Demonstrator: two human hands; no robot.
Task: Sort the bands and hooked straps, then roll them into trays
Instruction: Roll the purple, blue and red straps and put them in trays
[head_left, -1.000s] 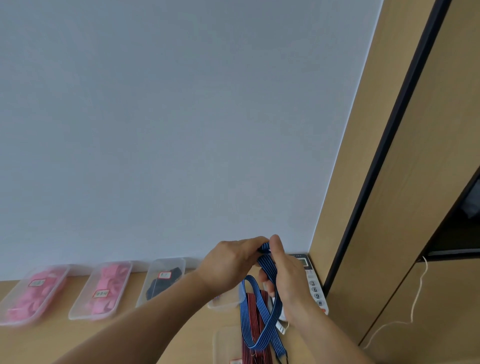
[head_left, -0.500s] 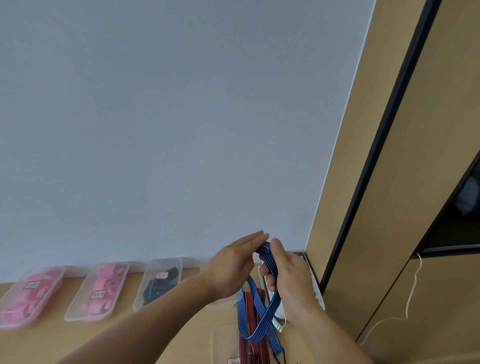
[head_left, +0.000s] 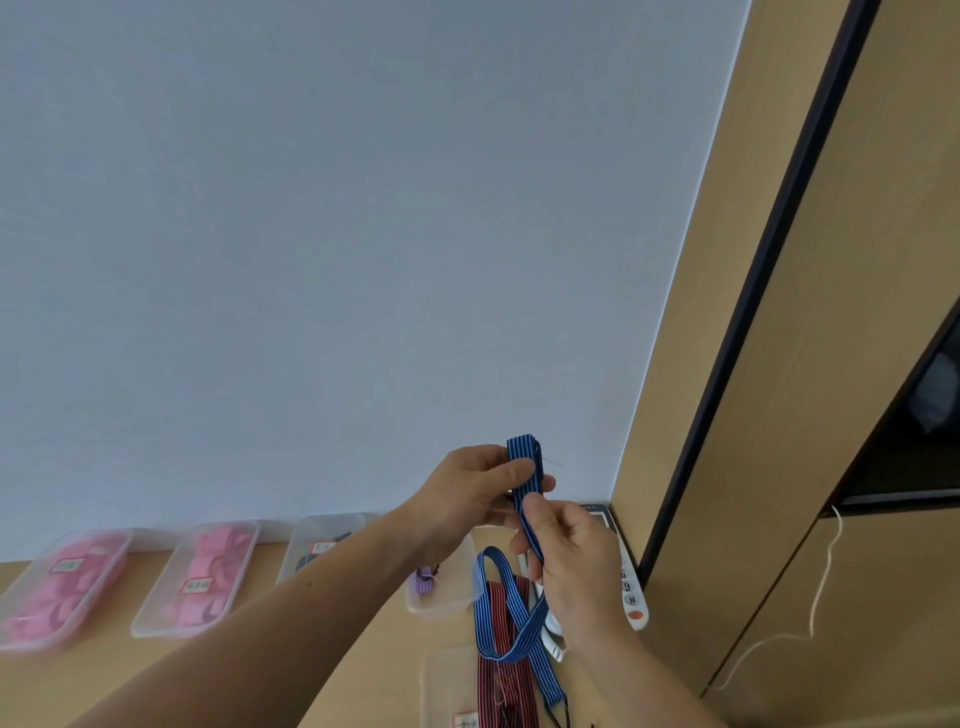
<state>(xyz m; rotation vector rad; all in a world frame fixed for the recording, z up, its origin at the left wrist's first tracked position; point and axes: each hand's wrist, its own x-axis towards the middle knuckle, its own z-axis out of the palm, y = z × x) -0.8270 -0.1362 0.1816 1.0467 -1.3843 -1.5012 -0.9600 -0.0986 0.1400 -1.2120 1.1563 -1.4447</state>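
Our left hand pinches the folded end of the blue strap between thumb and fingers. The fold now stands up above the thumb, where a second ago it was a small tuck held between both hands. Our right hand has slid a little down the strap and pinches it just below the left, fingers curled round it. We judge the roll has only begun, with most of the length left to wind. Below the right hand the strap hangs in a loose loop that crosses itself over the red straps. Those lie in the tray at the front edge of the table. Pink bands lie in trays along the back edge, well apart from both hands.
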